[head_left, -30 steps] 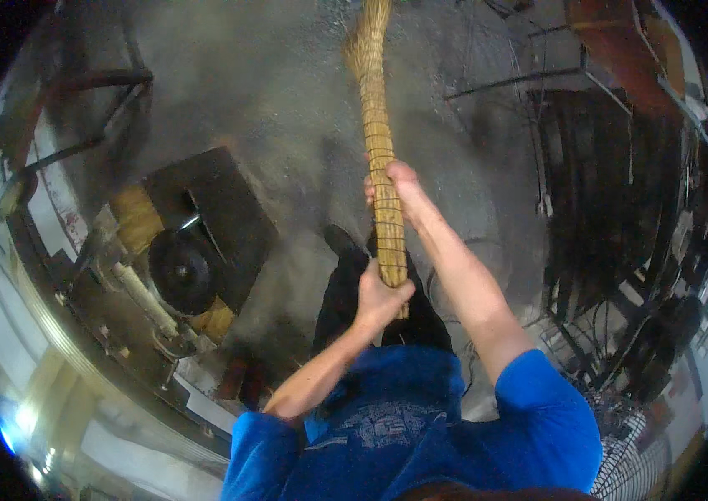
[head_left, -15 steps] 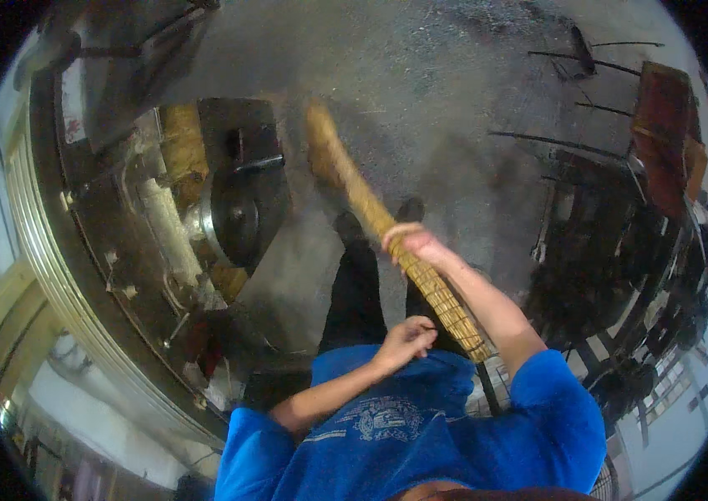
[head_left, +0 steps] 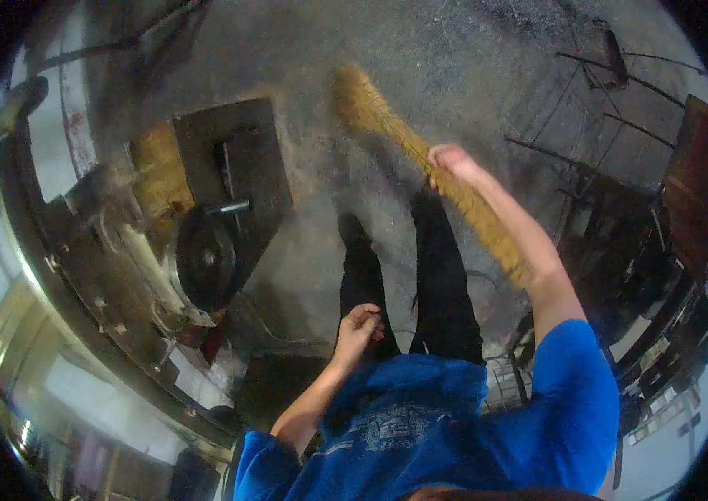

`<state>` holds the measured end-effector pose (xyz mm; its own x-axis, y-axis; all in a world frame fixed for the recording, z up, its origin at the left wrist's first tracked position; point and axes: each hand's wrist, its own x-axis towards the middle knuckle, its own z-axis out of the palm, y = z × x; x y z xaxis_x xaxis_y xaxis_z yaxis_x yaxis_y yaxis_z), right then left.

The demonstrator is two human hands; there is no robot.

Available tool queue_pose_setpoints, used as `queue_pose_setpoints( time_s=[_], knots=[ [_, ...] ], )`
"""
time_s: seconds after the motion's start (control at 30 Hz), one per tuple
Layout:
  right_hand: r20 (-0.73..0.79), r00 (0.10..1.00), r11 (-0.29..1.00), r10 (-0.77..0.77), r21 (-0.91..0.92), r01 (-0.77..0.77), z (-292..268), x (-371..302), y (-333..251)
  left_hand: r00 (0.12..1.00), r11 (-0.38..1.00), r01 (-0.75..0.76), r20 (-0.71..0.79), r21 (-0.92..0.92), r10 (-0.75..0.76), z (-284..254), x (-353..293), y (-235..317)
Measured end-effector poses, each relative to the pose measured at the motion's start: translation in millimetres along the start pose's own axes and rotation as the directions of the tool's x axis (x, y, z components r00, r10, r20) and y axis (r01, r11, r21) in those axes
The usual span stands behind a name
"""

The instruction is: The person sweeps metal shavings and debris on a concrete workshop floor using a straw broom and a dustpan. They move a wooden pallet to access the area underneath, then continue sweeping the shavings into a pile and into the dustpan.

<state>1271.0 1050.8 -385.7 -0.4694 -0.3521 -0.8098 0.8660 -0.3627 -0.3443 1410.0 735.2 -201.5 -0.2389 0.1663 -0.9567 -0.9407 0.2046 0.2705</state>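
Observation:
A long straw broom (head_left: 479, 219), yellow and bound along its length, slants across the space ahead of my legs. My right hand (head_left: 454, 164) is closed round its middle, arm stretched forward. One end of the broom comes back beside my right forearm. The other, wider end, blurred by motion, points far left over the grey floor (head_left: 446, 83); whether it touches the floor I cannot tell. My left hand (head_left: 360, 327) hangs in front of my left thigh with its fingers loosely curled, and no object shows in it.
On the left stands a machine with a dark round wheel (head_left: 206, 257) and a dark plate (head_left: 245, 150). Thin metal rods (head_left: 550, 152) stick out from the right, near a reddish-brown panel (head_left: 699, 179). Dark clutter lines the right side.
My right hand has pushed forward and to the right with the broom. My left hand has moved left, away from the broom's near end. The whole view has shifted a little.

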Motion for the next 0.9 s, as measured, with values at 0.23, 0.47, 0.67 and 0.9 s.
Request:
queue_pose_setpoints(
  time_s=[0.23,0.47,0.67,0.9],
  knots=[
    [0.234,0.917,0.889,-0.323,-0.256,0.379,87,35,65,0.998,0.998,0.057,-0.022,-0.040,-0.058,1,-1,22],
    [0.015,1.000,0.995,0.025,0.096,-0.026,48,85,6,0.993,0.998,0.055,-0.100,-0.007,-0.056,-38,7,16],
    [0.075,0.954,0.956,-0.290,0.077,0.284,114,46,59,0.988,0.998,0.056,-0.142,-0.042,-0.062,-53,-2,4],
    [-0.085,0.991,0.995,-0.102,-0.026,0.100,60,121,-18,0.995,0.999,0.006,-0.099,-0.035,-0.009,-71,18,12]
  ],
)
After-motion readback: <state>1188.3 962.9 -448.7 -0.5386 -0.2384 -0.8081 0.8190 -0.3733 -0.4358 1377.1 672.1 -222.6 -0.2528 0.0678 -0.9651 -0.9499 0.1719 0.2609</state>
